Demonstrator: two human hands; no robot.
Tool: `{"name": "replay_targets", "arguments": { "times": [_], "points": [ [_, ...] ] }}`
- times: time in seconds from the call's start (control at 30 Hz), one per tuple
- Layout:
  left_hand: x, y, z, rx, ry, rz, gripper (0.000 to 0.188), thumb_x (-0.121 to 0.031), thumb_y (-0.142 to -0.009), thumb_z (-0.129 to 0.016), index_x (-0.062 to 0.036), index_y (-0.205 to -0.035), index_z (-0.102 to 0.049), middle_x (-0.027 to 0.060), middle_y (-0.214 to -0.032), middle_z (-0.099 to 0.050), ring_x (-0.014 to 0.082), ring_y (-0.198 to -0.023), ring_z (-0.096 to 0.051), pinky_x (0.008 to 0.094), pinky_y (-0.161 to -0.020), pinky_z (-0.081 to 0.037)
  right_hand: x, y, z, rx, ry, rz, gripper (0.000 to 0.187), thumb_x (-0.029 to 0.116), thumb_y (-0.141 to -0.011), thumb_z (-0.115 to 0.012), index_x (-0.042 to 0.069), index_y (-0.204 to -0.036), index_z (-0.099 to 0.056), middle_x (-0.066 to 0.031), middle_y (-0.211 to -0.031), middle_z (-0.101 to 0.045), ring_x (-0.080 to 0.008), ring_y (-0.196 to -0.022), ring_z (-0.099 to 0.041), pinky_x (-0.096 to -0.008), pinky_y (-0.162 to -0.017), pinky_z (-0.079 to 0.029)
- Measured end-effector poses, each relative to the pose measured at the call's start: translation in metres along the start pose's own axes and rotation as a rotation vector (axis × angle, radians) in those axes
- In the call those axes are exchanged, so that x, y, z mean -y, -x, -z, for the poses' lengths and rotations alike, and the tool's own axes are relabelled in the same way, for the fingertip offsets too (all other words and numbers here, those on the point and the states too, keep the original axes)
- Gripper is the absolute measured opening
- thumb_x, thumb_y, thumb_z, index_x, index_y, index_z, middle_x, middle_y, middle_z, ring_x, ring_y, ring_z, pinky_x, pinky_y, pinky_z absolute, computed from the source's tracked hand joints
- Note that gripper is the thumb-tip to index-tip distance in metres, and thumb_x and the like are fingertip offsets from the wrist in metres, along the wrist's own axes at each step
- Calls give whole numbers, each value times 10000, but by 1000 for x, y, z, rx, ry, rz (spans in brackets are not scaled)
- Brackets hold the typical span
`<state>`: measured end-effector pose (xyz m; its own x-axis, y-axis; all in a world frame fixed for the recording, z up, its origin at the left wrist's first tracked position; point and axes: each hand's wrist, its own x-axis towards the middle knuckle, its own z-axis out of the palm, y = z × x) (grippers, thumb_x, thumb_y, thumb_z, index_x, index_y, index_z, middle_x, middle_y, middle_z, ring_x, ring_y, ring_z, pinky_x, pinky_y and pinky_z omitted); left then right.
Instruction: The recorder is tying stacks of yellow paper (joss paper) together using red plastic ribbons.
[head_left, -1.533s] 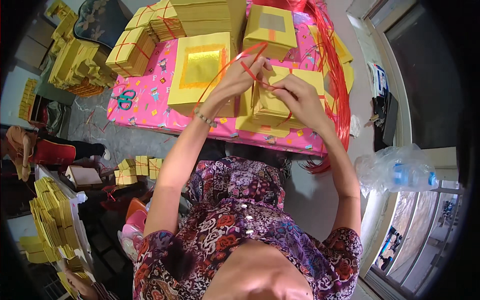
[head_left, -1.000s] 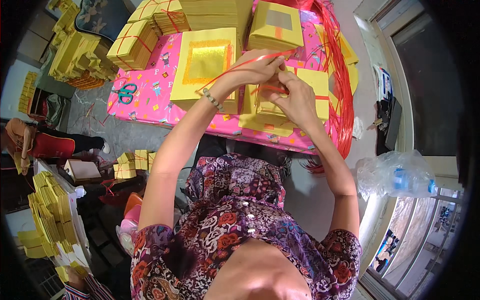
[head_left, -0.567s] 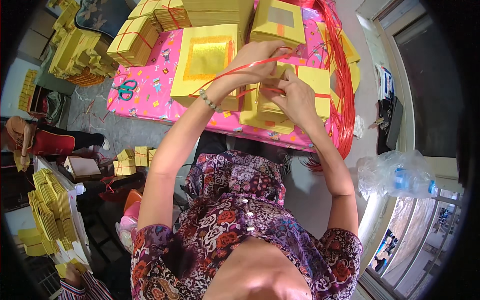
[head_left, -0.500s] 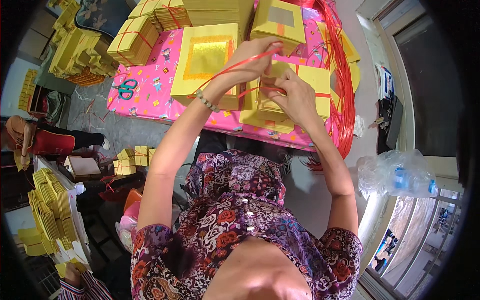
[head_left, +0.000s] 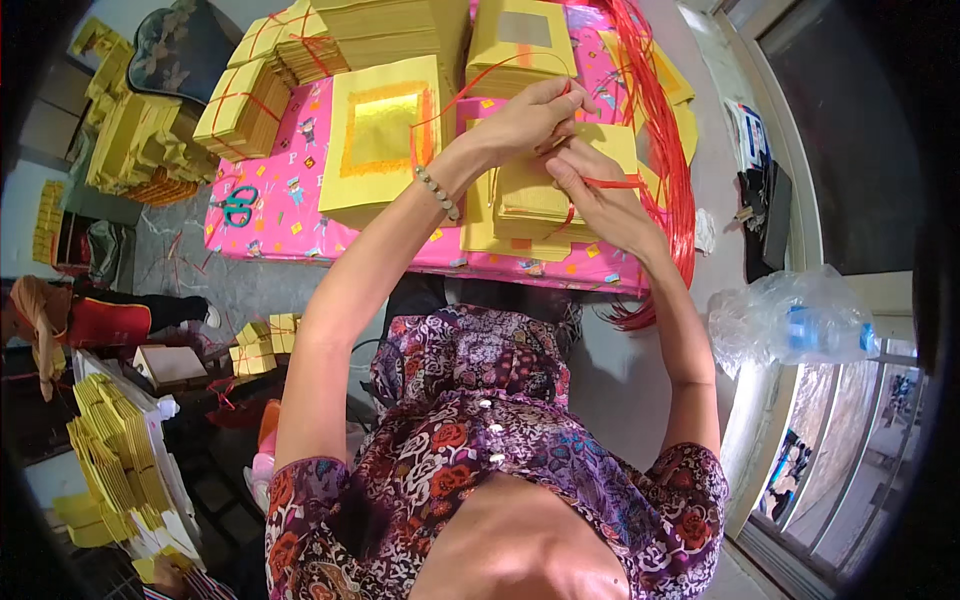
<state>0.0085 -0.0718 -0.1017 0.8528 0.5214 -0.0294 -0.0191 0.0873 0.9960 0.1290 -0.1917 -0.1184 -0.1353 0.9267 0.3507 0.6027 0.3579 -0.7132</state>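
Both my hands are over a small stack of yellow paper (head_left: 530, 200) near the front edge of the table. The fingers of my left hand (head_left: 528, 120) are closed on a thin red plastic ribbon (head_left: 470, 85), whose loose part loops up and out to the left. My right hand (head_left: 604, 200) lies close beside it at the stack's right side. A flat length of the same ribbon runs at its thumb, and its fingers are bent round toward the left hand. The spot where the fingertips meet is partly hidden.
A taller yellow paper stack with a gold square (head_left: 388, 135) stands left of my hands on the pink tablecloth (head_left: 290, 235). Green-handled scissors (head_left: 238, 206) lie further left. A red ribbon bundle (head_left: 682, 200) hangs over the right edge. Another person (head_left: 100, 310) is at far left.
My hands have come closer together, the left one lower and turned over the right. The ribbon, stretched along my left forearm before, now arches loosely above it. The view has shifted slightly.
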Motion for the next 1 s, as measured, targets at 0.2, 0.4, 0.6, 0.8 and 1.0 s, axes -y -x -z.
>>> {"name": "replay_targets", "arguments": {
  "times": [0.2, 0.4, 0.6, 0.8, 1.0],
  "points": [
    [16, -20, -8, 135, -87, 31, 237, -244, -1037, -381, -77, -1092, -541, -53, -792, -491, 45, -664, -429, 197, -592, -366, 21, -2, 39, 8, -184, -142, 287, 244, -1015, -428, -5, -937, -548, -80, -824, -550, -173, -721, -560, -305, -674, -475],
    [18, -12, -32, 196, -762, -118, 315, -150, -965, -420, -2, -1230, -504, 136, -1131, -576, 206, -1032, -555, 324, -862, -449, 24, -26, 70, -48, -59, -75, 340, 270, -1012, -411, -15, -882, -543, -86, -768, -578, -176, -722, -591, -315, -669, -480],
    [40, -15, -54, -197, -513, -435, 302, -226, -938, -461, 16, -1070, -583, 222, -973, -647, 403, -918, -612, 442, -819, -482, 23, -38, 66, 24, 37, 4, 298, 249, -979, -443, -19, -911, -555, -116, -778, -581, -240, -721, -588, -343, -688, -469],
    [33, -18, -54, -3, -259, -314, 280, -206, -975, -445, 2, -851, -585, 18, -683, -550, 114, -641, -491, 283, -587, -403, -8, -28, 72, -110, 134, 121, 244, 239, -929, -555, 4, -985, -591, -87, -901, -611, -212, -895, -574, -335, -783, -443],
    [13, -19, -40, 144, -344, 54, 451, -354, -1009, -429, -18, -880, -700, 6, -703, -626, 76, -599, -518, 240, -582, -456, -25, 6, 108, 56, 331, 30, 202, 198, -890, -611, 7, -950, -634, -97, -874, -636, -200, -847, -595, -315, -758, -443]
  ]
}}
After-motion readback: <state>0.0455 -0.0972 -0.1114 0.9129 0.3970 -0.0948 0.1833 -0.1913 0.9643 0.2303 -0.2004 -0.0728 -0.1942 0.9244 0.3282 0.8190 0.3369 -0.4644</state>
